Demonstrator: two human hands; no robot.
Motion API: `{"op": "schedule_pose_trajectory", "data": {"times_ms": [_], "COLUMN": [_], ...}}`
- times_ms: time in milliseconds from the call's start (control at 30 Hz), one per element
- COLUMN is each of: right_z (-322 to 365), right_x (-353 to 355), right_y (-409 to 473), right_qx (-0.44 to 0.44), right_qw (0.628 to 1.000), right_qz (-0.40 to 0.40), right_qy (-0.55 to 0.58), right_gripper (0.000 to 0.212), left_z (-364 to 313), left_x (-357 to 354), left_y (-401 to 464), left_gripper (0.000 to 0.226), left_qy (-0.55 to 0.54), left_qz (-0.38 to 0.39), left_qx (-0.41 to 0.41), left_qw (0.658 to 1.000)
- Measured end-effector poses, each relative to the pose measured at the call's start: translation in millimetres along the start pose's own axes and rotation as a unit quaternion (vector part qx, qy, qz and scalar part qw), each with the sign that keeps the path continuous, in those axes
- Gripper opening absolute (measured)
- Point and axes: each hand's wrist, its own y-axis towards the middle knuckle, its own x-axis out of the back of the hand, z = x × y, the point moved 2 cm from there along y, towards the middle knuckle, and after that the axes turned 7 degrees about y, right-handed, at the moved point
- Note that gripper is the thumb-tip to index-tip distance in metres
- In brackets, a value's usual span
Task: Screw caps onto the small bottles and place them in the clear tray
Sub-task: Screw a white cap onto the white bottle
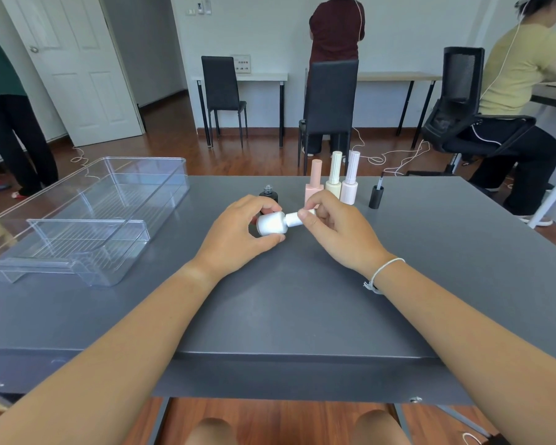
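Observation:
My left hand (238, 231) grips a small white bottle (272, 223), held on its side above the grey table (302, 300). My right hand (336, 231) pinches the bottle's white cap (295, 219) at the neck. Behind my hands stand three capped bottles: pink (315, 181), cream (334, 176) and pale lilac (350, 179). A black bottle without a cap (268, 192) stands just behind my left hand. Its black cap (376, 196) stands upside down to the right, brush pointing up. The clear tray (87, 220) sits at the left with no bottles in it.
The tray overhangs the table's left side. Beyond the far table edge are black chairs (329, 101), cables on the wooden floor, a person standing at the back, one seated at the right and one at the left.

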Motion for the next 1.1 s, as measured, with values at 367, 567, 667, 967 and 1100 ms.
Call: {"op": "schedule_pose_trajectory", "data": {"times_ms": [367,567,667,967,1100], "right_z": [-1.4,-2.4,-2.8,-2.0,0.3], "right_x": [1.5,0.4,0.6,1.8,-0.3], "right_y": [0.0,2.0,-0.1,0.3,0.7], "right_qx": [-0.003,-0.021,-0.002,-0.002,0.025], "right_qw": [1.000,0.999,1.000,1.000,0.999], "right_qz": [0.005,-0.002,0.010,-0.007,0.007], "right_qy": [-0.009,-0.039,-0.008,-0.015,-0.019], "right_gripper": [0.012,0.041,0.015,0.034,0.015], "left_z": [-0.6,-0.6,-0.3,-1.0,-1.3], "left_x": [-1.0,-0.4,-0.1,0.4,0.2], "left_y": [-0.2,-0.7,-0.5,-0.3,-0.4], "left_gripper": [0.036,0.036,0.036,0.036,0.037], "left_qy": [0.003,0.006,0.000,-0.002,-0.004], "left_qz": [0.003,0.008,0.002,0.006,0.004], "left_qx": [0.002,-0.002,0.002,0.002,0.000], "left_qw": [1.000,1.000,1.000,1.000,1.000]}}
